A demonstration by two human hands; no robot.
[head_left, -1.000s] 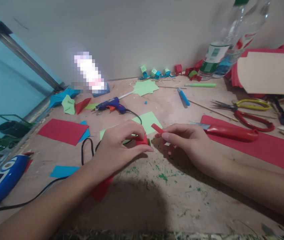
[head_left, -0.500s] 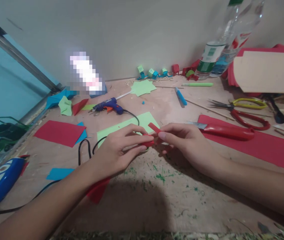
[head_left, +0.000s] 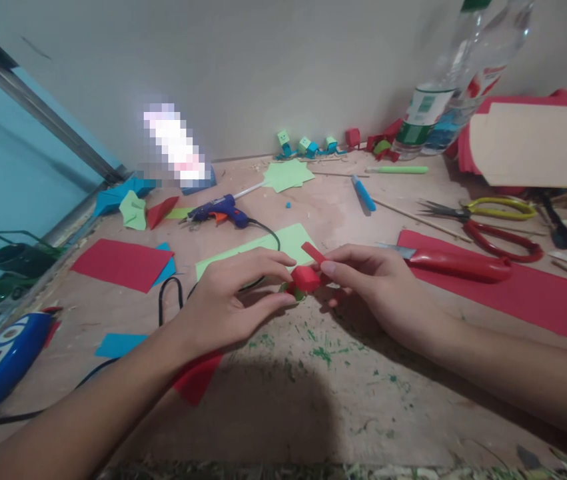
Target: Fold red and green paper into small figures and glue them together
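Note:
A small red paper cube figure (head_left: 306,279) with a bit of green at its base sits between my two hands, above the middle of the table. My left hand (head_left: 238,290) curves around its left side. Thumb and fingers there are apart, with the thumb tip close to the green part; whether it touches is hard to tell. My right hand (head_left: 370,277) is closed, pinching a narrow red paper strip (head_left: 314,253) that sticks up past the thumb. The other right fingers are partly hidden beside the cube.
A blue glue gun (head_left: 220,210) lies behind my left hand, its black cord looping past it. On the right are a red-handled knife (head_left: 458,265), yellow-and-red scissors (head_left: 498,227) and red paper (head_left: 538,300). Bottles (head_left: 423,120) and small paper figures (head_left: 308,147) line the wall.
My left fingers have spread off the red cube, which now shows between the hands. The right hand keeps its pinch on the red strip. The view has shifted slightly.

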